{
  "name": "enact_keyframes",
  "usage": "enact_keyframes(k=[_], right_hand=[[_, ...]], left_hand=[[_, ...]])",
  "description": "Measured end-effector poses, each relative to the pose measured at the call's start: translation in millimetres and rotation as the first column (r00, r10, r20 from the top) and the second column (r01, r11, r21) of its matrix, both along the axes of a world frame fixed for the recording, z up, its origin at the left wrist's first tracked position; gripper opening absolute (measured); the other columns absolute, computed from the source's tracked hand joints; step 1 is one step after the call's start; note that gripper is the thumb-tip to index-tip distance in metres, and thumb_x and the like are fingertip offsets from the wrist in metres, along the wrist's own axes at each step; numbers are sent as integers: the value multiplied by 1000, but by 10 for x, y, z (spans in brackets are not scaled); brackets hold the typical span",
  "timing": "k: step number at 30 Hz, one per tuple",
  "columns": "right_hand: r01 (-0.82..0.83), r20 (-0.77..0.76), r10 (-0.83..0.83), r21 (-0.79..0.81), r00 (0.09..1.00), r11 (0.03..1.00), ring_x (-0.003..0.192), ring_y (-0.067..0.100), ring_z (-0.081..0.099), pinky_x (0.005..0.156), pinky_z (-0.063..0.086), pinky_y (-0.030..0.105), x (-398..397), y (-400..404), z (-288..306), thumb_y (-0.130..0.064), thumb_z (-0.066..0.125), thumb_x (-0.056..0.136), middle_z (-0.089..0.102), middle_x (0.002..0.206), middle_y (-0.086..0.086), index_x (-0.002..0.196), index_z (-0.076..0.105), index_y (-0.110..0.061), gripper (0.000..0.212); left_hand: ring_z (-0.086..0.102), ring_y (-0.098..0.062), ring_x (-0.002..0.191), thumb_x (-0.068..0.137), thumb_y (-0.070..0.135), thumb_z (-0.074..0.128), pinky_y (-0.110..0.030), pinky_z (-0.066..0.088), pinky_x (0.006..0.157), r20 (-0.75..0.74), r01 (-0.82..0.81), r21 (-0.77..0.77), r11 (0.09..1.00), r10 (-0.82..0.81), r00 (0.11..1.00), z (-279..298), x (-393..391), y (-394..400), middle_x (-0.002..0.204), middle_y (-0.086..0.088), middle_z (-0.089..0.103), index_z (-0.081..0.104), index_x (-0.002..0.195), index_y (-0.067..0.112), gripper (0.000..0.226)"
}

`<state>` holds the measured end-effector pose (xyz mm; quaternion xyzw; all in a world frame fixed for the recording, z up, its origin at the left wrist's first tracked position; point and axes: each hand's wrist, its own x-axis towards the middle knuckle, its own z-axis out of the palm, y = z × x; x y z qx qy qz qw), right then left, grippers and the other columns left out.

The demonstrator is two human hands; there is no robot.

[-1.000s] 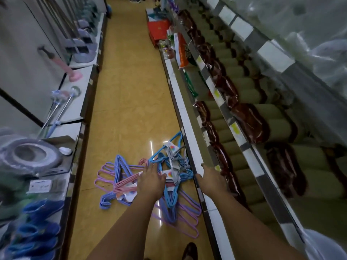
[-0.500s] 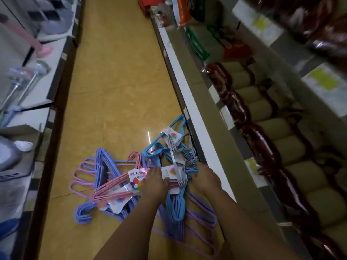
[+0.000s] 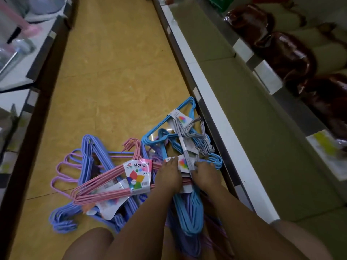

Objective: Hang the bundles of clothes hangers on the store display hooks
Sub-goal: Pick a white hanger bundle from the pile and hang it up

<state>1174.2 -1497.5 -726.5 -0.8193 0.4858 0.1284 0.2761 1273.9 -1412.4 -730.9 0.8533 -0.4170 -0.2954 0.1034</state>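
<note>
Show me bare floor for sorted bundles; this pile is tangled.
Free: the yellow floor beyond the pile, between the two shelf bases, and the olive shelf on the right. Crowded: the pink bundle, purple hangers and blue hangers overlap around both hands.

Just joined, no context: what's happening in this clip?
A person is bent over a pile of hanger bundles on the floor of a store aisle, next to the shelf base. The left hand rests on a labelled bundle, and the right hand curls around the grey bundle. Nothing is lifted or hung yet; no display hooks are in view.
</note>
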Motion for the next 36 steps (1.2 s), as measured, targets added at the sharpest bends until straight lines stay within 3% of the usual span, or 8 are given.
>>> enact_keyframes(k=[7,11,17,21,25,29,33,36], right_hand=[[79,-27,-78,24,997,997,107,28,60,76,45,30,94,60,-178,-28,52,95,64,116,8,119,57,-14,28],[143,-1,-143,8,990,990,103,30,60,70,40,27,122,-6,-159,-13,55,89,65,110,10,106,59,-10,18],[178,120,-174,-28,978,984,101,30,60,71,40,33,140,110,8,-24,50,93,64,104,9,94,51,-15,8],[82,195,-70,-54,978,995,107,31,58,71,39,31,192,166,150,-21,49,94,63,114,8,118,54,-21,25],[-63,227,58,12,972,998,102,30,59,75,46,34,300,193,208,-20,55,87,65,108,7,106,61,-23,20],[85,341,-93,37,935,996,100,25,59,76,47,34,427,169,356,-20,53,89,62,109,3,104,61,-19,17],[95,210,-98,25,973,995,121,28,49,87,41,36,575,117,417,-27,39,100,52,134,7,135,45,-16,37],[152,231,-200,208,952,966,109,33,56,85,45,37,711,38,460,-31,42,100,61,122,14,123,56,-11,33]], left_hand=[[47,-28,127,99,16,36,-37,45,97,-47,-64,-29,998,62,997,-157,73,0,143,-9,47,36,145,18,47],[48,-26,128,102,22,36,-34,42,100,-93,-78,-57,995,73,993,-207,59,-82,144,-9,47,36,146,16,45],[57,-30,113,100,37,41,-35,45,91,-311,-246,-148,958,191,931,-93,-89,-278,124,-11,63,49,130,15,38],[60,-31,104,98,33,50,-39,49,90,-568,-584,-126,802,425,705,20,-73,-356,116,-15,63,48,123,9,35],[60,-36,100,94,10,49,-39,51,83,-595,-803,-63,593,624,507,71,80,-319,112,-23,61,49,116,0,24],[54,-20,50,91,-7,37,-20,40,42,-742,-899,52,435,620,256,182,152,-225,75,-15,57,53,93,3,20],[36,-14,42,91,-5,37,-15,33,34,-803,-894,121,432,572,168,276,153,-189,64,-5,49,42,74,14,27],[47,-12,42,91,-8,42,-20,45,42,-869,-897,137,421,486,95,421,154,-191,64,-6,51,43,75,13,26]])
